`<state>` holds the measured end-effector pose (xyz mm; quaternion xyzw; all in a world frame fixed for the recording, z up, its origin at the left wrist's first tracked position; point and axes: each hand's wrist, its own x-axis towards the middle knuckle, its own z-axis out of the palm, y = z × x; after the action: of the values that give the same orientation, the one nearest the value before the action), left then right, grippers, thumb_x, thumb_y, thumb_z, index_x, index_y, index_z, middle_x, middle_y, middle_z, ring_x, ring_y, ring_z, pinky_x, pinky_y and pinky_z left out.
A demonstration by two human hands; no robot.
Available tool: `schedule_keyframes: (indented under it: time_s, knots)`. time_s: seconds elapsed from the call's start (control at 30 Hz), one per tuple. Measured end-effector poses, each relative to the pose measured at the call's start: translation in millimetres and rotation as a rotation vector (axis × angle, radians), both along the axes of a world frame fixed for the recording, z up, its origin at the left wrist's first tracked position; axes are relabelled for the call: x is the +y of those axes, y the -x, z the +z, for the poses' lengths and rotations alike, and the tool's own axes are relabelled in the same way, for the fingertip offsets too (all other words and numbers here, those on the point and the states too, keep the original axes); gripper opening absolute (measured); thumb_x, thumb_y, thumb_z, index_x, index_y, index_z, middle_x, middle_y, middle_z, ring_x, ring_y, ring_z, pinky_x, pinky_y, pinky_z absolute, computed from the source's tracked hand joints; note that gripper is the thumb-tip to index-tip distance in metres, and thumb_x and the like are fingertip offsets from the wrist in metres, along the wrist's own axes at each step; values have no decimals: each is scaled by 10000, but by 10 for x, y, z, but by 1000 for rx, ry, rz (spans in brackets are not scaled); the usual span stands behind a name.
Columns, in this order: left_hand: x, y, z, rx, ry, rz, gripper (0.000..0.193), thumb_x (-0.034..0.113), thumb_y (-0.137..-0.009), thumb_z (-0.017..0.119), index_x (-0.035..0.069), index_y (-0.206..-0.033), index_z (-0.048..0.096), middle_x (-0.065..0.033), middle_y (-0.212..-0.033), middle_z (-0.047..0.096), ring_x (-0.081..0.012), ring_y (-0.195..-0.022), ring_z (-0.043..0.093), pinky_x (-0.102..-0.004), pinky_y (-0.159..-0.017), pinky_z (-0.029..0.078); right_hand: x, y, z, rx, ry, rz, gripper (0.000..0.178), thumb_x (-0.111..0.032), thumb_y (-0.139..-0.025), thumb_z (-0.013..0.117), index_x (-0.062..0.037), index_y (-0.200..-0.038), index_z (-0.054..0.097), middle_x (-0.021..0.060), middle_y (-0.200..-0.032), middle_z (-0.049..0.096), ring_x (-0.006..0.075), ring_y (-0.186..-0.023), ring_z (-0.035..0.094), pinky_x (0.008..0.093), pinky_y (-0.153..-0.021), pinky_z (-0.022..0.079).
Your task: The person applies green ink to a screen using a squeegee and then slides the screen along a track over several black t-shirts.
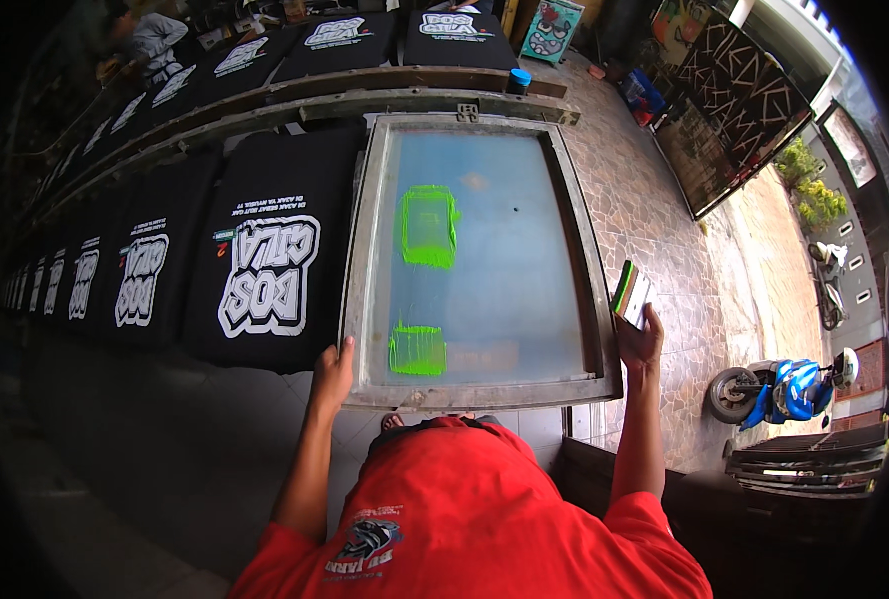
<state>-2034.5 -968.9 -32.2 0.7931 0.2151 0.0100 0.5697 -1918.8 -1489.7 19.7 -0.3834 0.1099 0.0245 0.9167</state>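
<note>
A screen-printing frame (479, 392) with pale blue mesh lies in front of me, over the printing bench. Two bright green ink patches mark its left half: a larger upper one (430, 228) and a smaller lower one (418, 351). My left hand (333, 375) is closed on the frame's near left corner, thumb on top. Beyond the frame's right side, my right hand (642, 342) holds up a small squeegee (632, 294) with green ink along its edge. Left of the frame, a black T-shirt (337, 190) with a white printed design is spread flat.
More printed black shirts (160, 215) run along the bench to the left, with another row (295, 55) behind. A blue-lidded container (519, 80) stands on the rear rail. A person (155, 45) is at the far left. A blue motorcycle (792, 389) stands at right.
</note>
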Motion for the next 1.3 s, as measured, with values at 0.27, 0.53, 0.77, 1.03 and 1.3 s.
schedule_keyframes:
  time_s: [0.27,0.53,0.77,1.03,1.3]
  knots:
    - [-134,-132,-21,28,-33,6,525,410,-957,449,-50,-706,480,-117,-576,441,-196,-565,430,-397,-549,371,-33,-198,-6,56,-107,24,553,-320,-868,570,-36,-1319,420,171,-1267,516,323,-1185,475,413,-1077,306]
    - [-234,-166,-169,109,-144,33,520,406,-949,462,-71,-752,526,-195,-622,527,-298,-583,521,-419,-582,412,-212,-248,-174,41,-48,93,608,-364,-853,577,-93,-1367,396,162,-1304,504,296,-1201,465,390,-1074,288]
    - [-326,-173,-512,148,-311,77,534,425,-918,500,-86,-777,568,-284,-705,590,-439,-696,602,-466,-610,443,-209,-270,-439,93,-87,74,505,-311,-853,583,-68,-1282,476,76,-1233,565,236,-1142,509,393,-1028,330]
    - [-225,-134,-608,132,-183,27,579,471,-909,502,-105,-946,542,-273,-779,607,-403,-770,619,-427,-681,457,-309,-272,-529,49,-39,174,721,-501,-837,525,-176,-1439,295,155,-1444,352,305,-1312,321,505,-1102,150]
    - [-150,632,-438,14,60,-137,955,265,-684,815,12,-1384,216,-235,-1302,438,-322,-1154,502,-397,-953,419,-344,-105,-323,56,-73,82,692,-450,-872,494,-162,-1453,254,170,-1454,338,299,-1364,285,504,-1112,97]
